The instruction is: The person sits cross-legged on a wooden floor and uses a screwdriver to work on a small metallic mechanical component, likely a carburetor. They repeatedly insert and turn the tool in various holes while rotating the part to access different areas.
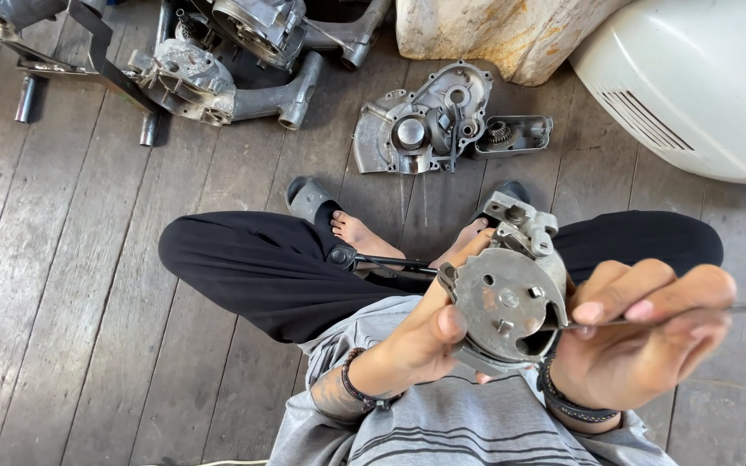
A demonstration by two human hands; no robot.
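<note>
Two hands work one part: left hand (420, 336) wraps a round grey metal housing (507, 298) from its left edge, thumb on the front face, fingers behind, so the grip is closed firmly round it. Housing sits at lap height, over the crossed legs, well above the plank floor (88, 285).

Right hand (641, 336) pinches a thin metal rod (736, 308) btwn thumb & fingertips, fingers pressed together on it; rod tip goes into the notch at the housing's lower right edge.

To do it well, imo: keep the left wrist locked so the housing doesn't twist, hold the rod level w/ the notch, feed w/ light pressure, don't lever sideways or the thin rod may bend.

On the floor ahead: a grey engine cover (425, 125) w/ a small gear piece just beside it, more engine castings (218, 78) farther left, a white body panel (692, 78) at right.
</note>
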